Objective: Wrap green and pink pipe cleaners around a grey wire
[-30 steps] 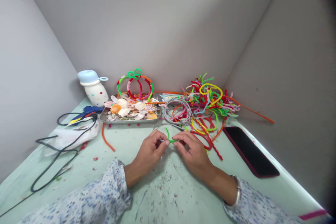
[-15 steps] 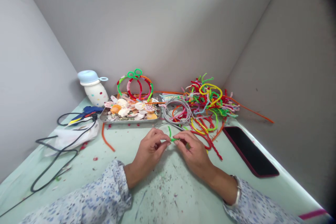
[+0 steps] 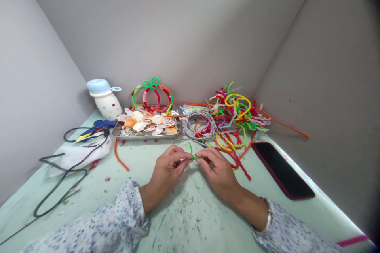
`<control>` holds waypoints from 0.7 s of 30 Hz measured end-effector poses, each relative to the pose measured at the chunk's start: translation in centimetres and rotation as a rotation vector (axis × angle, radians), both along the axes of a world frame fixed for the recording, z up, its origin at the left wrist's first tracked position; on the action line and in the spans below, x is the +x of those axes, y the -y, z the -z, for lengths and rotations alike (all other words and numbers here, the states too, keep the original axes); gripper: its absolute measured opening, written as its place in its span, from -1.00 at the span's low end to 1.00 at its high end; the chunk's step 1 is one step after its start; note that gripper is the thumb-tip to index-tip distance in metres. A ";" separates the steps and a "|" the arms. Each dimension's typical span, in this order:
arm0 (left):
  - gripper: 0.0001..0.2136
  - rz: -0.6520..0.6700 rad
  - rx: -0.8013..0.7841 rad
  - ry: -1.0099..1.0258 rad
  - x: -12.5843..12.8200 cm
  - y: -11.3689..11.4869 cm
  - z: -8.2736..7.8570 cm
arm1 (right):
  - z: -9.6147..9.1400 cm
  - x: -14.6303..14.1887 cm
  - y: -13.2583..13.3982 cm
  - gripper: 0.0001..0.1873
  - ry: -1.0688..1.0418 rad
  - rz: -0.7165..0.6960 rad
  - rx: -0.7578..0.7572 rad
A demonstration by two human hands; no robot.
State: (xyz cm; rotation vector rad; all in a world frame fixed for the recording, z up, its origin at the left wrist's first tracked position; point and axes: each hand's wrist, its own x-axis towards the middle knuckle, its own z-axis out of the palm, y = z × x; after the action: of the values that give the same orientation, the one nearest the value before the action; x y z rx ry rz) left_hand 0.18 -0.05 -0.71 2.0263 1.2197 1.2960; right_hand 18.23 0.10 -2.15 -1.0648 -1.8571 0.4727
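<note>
- Three grey walls (image 3: 166,23) around one pale green table (image 3: 190,221), scattered with specks and scraps, too many to count; one magenta stripe (image 3: 353,240) at the near right corner.
- Two hands, close together above mid-table: left hand (image 3: 166,172) and right hand (image 3: 219,172), thumb and finger of each pinched together on one short green pipe cleaner (image 3: 190,149), one end pointing up between them.
- One silvery bracelet (image 3: 269,221) on the right wrist.
- One metal tray (image 3: 145,137) at the back, heaped with shells (image 3: 139,126), uncountable.
- Two large multicoloured rings (image 3: 171,97) upright at the tray, with two small green loops (image 3: 151,84) on top.
- One coil of grey wire (image 3: 198,114) right of the tray.
- One tangled heap of pipe cleaners (image 3: 239,116), number impossible to tell.
- One orange strand (image 3: 120,160) in front of the tray's left end.
- One white bottle (image 3: 108,106), blue-lidded, in the back left corner.
- One black cable (image 3: 69,170) looped across one whitish bag (image 3: 78,154), at left.
- One dark phone (image 3: 282,170), flat at right.
</note>
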 end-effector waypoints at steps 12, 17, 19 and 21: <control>-0.90 -0.018 -0.055 -0.038 0.0 0.0 -0.1 | 0.1 0.1 0.0 -0.87 0.004 -0.001 -0.020; -0.89 -0.017 -0.083 -0.025 0.0 0.0 0.0 | 0.0 0.0 0.0 -0.87 0.006 0.002 -0.019; -0.90 -0.020 -0.096 -0.025 0.0 -0.1 0.1 | -0.1 0.0 0.1 -0.87 0.006 0.000 -0.015; -0.92 -0.021 -0.100 -0.031 0.0 -0.1 0.2 | -0.1 0.0 0.1 -0.88 0.008 -0.002 -0.014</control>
State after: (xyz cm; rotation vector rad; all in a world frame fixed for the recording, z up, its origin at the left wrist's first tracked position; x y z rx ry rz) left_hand 0.18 0.07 -0.88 1.9741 1.2964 1.1929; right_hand 18.27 0.03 -2.06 -1.0758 -1.8652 0.4844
